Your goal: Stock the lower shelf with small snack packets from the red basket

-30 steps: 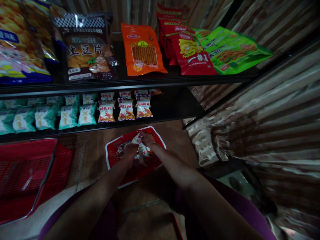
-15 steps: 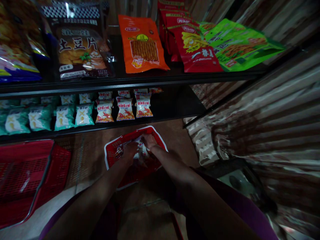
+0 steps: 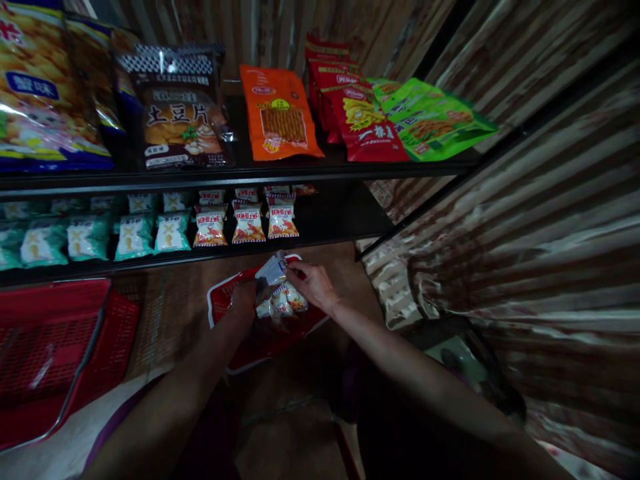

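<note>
Inside a red shopping basket (image 3: 220,293) with a white rim, several small snack bags (image 3: 283,303) lie in a pile. A small snack bag (image 3: 274,270), its pale blue-and-white side showing, is raised above the pile at a tilt. My right hand (image 3: 313,283) pinches this bag's right edge between thumb and fingers. On the bag's other side, my left hand (image 3: 243,300) is low in the basket, close to the bag's left edge. Its fingers are dark and mostly hidden, so its grip cannot be made out.
Teal-and-white snack bags (image 3: 133,233) and small shrimp-picture bags (image 3: 249,220) line the lower shelf (image 3: 333,223). Larger bags, including an orange one (image 3: 280,113), stand on the upper shelf (image 3: 300,175). Another red basket (image 3: 45,353) is at left; a corrugated wall covering (image 3: 550,220) at right.
My right hand has risen out of the basket with a snack bag pinched in it. My left hand has shifted slightly left and remains in the basket. The view has tilted up a little.
</note>
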Available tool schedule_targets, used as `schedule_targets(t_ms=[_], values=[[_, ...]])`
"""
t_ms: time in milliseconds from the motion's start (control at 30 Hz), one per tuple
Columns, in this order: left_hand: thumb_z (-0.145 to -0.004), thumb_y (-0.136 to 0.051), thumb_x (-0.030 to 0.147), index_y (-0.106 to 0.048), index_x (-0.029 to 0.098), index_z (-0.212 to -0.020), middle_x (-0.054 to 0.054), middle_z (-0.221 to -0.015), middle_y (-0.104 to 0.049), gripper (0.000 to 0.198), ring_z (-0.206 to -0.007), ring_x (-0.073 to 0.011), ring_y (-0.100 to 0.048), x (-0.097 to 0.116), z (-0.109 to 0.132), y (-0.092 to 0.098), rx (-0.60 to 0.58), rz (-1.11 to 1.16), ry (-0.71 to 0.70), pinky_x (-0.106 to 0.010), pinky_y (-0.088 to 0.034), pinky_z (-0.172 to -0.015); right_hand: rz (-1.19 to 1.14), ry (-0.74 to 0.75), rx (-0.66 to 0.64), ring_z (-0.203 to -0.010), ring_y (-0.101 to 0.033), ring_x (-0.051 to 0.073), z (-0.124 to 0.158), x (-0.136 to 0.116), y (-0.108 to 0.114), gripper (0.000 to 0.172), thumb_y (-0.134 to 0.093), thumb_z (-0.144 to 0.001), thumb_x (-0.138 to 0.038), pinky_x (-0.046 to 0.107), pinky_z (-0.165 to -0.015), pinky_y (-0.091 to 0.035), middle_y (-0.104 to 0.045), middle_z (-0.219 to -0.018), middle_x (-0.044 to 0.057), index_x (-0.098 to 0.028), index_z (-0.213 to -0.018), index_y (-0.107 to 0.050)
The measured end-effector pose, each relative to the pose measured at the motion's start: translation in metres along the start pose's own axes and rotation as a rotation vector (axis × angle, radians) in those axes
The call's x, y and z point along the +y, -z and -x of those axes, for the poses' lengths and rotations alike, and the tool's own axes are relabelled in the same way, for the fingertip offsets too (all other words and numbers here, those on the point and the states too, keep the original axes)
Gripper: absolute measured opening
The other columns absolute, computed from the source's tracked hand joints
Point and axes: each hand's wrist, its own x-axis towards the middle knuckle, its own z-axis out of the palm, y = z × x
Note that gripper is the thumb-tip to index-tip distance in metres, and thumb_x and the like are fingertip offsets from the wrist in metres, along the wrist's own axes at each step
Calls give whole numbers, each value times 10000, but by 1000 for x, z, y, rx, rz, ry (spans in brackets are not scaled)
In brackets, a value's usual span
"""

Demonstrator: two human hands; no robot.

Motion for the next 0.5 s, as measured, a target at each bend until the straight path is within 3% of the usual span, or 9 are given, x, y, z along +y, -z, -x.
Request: schedule_targets(t_ms=[100, 200, 367, 500], values=[[-717, -565, 253, -544, 183, -640, -41, -618, -593, 106, -594, -182, -592, 5, 14, -2, 11, 54, 137, -295, -468, -538, -59, 13, 84, -615, -566, 115, 8, -17, 18, 272, -495, -869, -382, 207, -631, -421, -648, -687, 1, -197, -797, -681], [-703, -567, 257, -576, 162, -691, -41, -687, -620, 97, -582, -146, -581, 7, 28, -3, -27, 183, 222, -268, -466, -549, -100, 2, 145, -577, -532, 110, 12, -21, 27, 267, -509, -857, -405, 208, -589, -410, -597, -632, -15, -200, -767, -655], [-572, -663, 197, -624, 154, -791, -18, -726, -644, 226, -626, -128, -590, 17, 38, 6, -123, 337, 112, -239, -463, -597, -188, -13, 164, -621, -531, 115, 11, -17, 31, 227, -555, -822, -416, 221, -626, -426, -593, -677, -9, -202, -761, -601], [-599, -731, 260, -635, 175, -989, -51, -894, -691, 411, -784, -185, -643, 26, 41, 13, -138, 322, 59, -302, -505, -717, -317, -49, 172, -584, -496, 110, 7, -13, 30, 206, -587, -789, -401, 226, -588, -408, -544, -641, -27, -206, -734, -550]])
